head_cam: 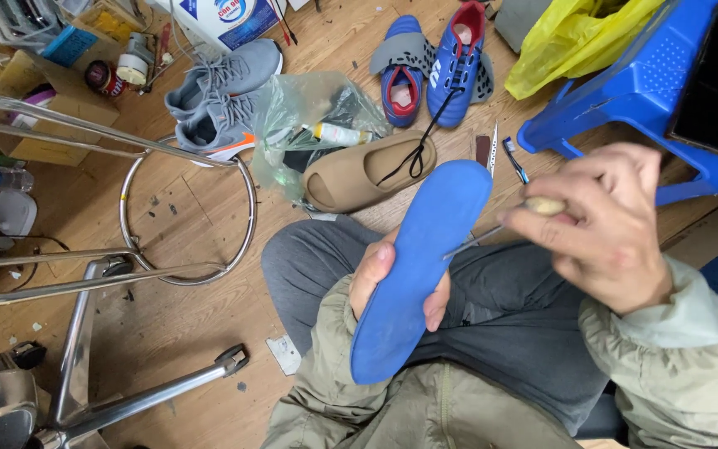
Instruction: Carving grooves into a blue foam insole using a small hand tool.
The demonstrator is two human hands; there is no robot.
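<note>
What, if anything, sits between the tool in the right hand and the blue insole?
Nothing visible. The left hand grips the blue insole around its middle, and the thin metal tool held by the right hand runs straight to the insole's right edge across an open gap above the lap.

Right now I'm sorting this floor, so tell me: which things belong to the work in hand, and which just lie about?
In hand:
- blue insole, gripped by the left hand
- thin metal tool with a pale handle, held by the right hand, tip at the insole's edge

Lying about:
- grey sneakers
- tan slip-on shoe
- blue boots
- plastic bag
- blue stool
- chrome chair frame
</note>
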